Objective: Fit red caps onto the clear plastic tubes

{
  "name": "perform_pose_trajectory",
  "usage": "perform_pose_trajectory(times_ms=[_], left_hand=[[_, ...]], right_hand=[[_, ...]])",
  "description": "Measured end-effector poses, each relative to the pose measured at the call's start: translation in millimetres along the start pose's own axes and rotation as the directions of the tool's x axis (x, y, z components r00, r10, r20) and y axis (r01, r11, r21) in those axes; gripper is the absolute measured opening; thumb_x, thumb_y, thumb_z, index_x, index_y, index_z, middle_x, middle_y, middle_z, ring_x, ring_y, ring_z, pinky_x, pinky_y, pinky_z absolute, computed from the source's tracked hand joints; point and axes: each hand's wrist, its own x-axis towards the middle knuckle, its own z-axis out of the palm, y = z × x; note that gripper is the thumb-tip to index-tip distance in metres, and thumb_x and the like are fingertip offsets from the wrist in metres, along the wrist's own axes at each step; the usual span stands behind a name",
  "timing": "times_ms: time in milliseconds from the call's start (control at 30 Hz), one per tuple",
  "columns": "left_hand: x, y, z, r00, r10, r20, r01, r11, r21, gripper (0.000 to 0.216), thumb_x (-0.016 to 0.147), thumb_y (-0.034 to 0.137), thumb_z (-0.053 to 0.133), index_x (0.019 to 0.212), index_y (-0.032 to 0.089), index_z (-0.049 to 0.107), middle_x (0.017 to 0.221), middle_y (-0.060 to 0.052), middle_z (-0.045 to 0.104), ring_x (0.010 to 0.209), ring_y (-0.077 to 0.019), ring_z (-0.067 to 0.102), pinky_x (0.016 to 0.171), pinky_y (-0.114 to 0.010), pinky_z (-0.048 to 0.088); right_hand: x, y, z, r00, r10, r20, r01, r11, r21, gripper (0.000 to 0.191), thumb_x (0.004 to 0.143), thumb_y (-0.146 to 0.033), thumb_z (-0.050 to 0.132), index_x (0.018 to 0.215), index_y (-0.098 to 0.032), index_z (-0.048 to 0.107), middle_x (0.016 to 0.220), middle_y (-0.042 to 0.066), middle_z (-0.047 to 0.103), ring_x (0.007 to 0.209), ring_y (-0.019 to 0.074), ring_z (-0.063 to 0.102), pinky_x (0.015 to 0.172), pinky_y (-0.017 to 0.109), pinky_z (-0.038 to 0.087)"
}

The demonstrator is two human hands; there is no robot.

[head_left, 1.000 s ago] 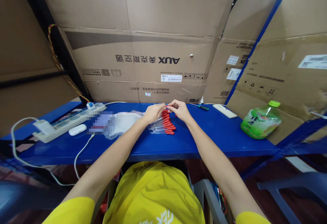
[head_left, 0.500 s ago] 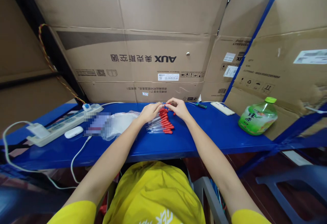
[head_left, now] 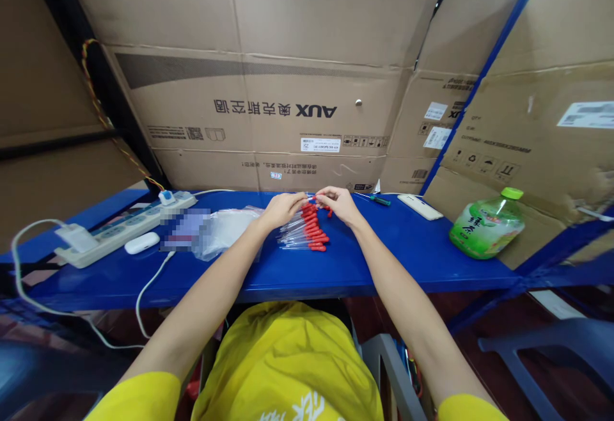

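My left hand and my right hand meet over the far part of the blue table. Between their fingertips is a small dropper with a red bulb. The left fingers pinch its clear tube end, mostly hidden, and the right fingers close on the red bulb. Just below the hands lies a row of droppers, clear tubes to the left and red bulbs to the right. A few loose red bulbs rest beside the right fingers.
Left of the hands are clear plastic bags, a white earbud case and a power strip with cables. A screwdriver, a white phone and a green tea bottle stand or lie right. Cardboard walls the back.
The view has shifted slightly. The right fingers have moved a little around the red bulb, and more of the loose red bulbs beside them shows. Both hands stay together.
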Motion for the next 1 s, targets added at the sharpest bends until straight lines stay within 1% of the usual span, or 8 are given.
perform_pose_trajectory(times_ms=[133, 233, 367, 633, 867, 1000], left_hand=[[0.6, -0.1, 2.8, 1.000, 0.010, -0.017, -0.010, 1.000, -0.025, 0.043, 0.109, 0.046, 0.031, 0.100, 0.024, 0.066, 0.087, -0.006, 0.074, 0.083, -0.0225, 0.069, 0.067, -0.028, 0.037], [0.2, 0.4, 2.4, 0.999, 0.010, -0.034, -0.012, 0.999, -0.049, 0.042, 0.109, 0.046, 0.032, 0.100, 0.024, 0.067, 0.084, -0.006, 0.074, 0.081, -0.0220, 0.069, 0.067, -0.027, 0.037], [-0.5, 1.2, 0.9, 0.999, 0.000, -0.034, -0.002, 0.998, -0.062, 0.042, 0.109, 0.047, 0.033, 0.100, 0.024, 0.068, 0.084, -0.006, 0.074, 0.081, -0.0217, 0.068, 0.067, -0.027, 0.037], [-0.3, 5.1, -1.7, 0.999, 0.023, -0.046, -0.026, 0.997, -0.073, 0.040, 0.108, 0.044, 0.035, 0.097, 0.023, 0.067, 0.084, -0.006, 0.073, 0.081, -0.0212, 0.068, 0.067, -0.027, 0.036], [1.8, 7.0, -0.5, 0.997, 0.067, -0.038, -0.070, 0.993, -0.099, 0.041, 0.108, 0.044, 0.033, 0.095, 0.021, 0.064, 0.081, -0.005, 0.070, 0.078, -0.0201, 0.065, 0.069, -0.027, 0.037], [3.4, 8.5, 3.8, 0.997, 0.052, -0.052, -0.058, 0.991, -0.118, 0.040, 0.109, 0.043, 0.033, 0.096, 0.021, 0.064, 0.081, -0.005, 0.070, 0.076, -0.0195, 0.065, 0.069, -0.027, 0.038]], right_hand=[[-0.8, -0.7, 2.7, 1.000, 0.013, -0.003, -0.013, 1.000, -0.002, 0.048, 0.068, -0.062, 0.086, 0.086, -0.019, 0.076, 0.075, 0.006, 0.077, 0.068, 0.0210, 0.074, 0.073, 0.036, 0.063], [-1.6, -2.6, 4.2, 1.000, 0.007, -0.012, -0.007, 1.000, -0.001, 0.047, 0.069, -0.061, 0.087, 0.086, -0.019, 0.076, 0.076, 0.006, 0.078, 0.069, 0.0216, 0.075, 0.074, 0.036, 0.063], [-2.5, -4.6, 4.4, 1.000, -0.005, -0.011, 0.006, 1.000, 0.006, 0.045, 0.069, -0.059, 0.088, 0.086, -0.018, 0.077, 0.075, 0.006, 0.079, 0.068, 0.0221, 0.075, 0.074, 0.037, 0.064], [-2.5, -5.8, 4.0, 1.000, 0.004, -0.004, -0.004, 1.000, 0.009, 0.043, 0.065, -0.056, 0.090, 0.081, -0.018, 0.077, 0.074, 0.007, 0.079, 0.068, 0.0241, 0.076, 0.074, 0.039, 0.065], [-2.8, -5.3, 7.6, 0.999, 0.024, 0.025, -0.024, 0.999, 0.022, 0.042, 0.066, -0.054, 0.090, 0.085, -0.018, 0.078, 0.076, 0.007, 0.080, 0.069, 0.0241, 0.077, 0.076, 0.040, 0.065], [-2.1, -4.8, 7.2, 1.000, 0.008, 0.016, -0.008, 1.000, 0.015, 0.041, 0.068, -0.053, 0.089, 0.086, -0.019, 0.078, 0.074, 0.006, 0.079, 0.068, 0.0235, 0.076, 0.074, 0.039, 0.065]])
